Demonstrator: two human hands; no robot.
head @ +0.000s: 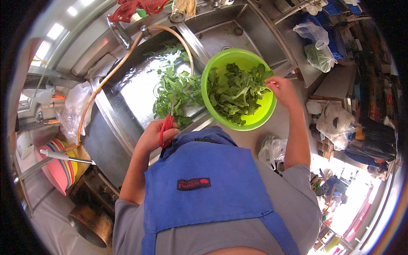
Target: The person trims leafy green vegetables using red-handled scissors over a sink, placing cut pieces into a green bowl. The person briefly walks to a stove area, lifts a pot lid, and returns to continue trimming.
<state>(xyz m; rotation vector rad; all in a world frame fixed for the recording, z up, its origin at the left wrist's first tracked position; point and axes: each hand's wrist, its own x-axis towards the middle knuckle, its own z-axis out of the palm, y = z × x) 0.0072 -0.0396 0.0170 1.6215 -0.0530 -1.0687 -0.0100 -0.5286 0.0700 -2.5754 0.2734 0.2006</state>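
Observation:
My left hand (156, 136) grips red-handled scissors (167, 129) by the handles, blades pointing away from me over the sink. Beyond the tips, loose leafy greens (173, 84) lie in the water of the left sink basin (122, 105). A bright green plastic basin (242, 127) is at the right, overlapping the sink's front edge. Inside it is a heap of darker leafy greens (237, 89). My right hand (282, 91) closes its fingers at the basin's right rim; some leaves come close to the fingertips. Whether they also pinch a leaf is hard to tell.
A tan hose (110, 75) loops from the left side into the water, near a metal faucet (120, 32). Another steel sink basin (236, 32) stands beyond the green one. Coloured plastic basins (57, 165) are stacked at left. Plastic bags (272, 151) hang or lie at right.

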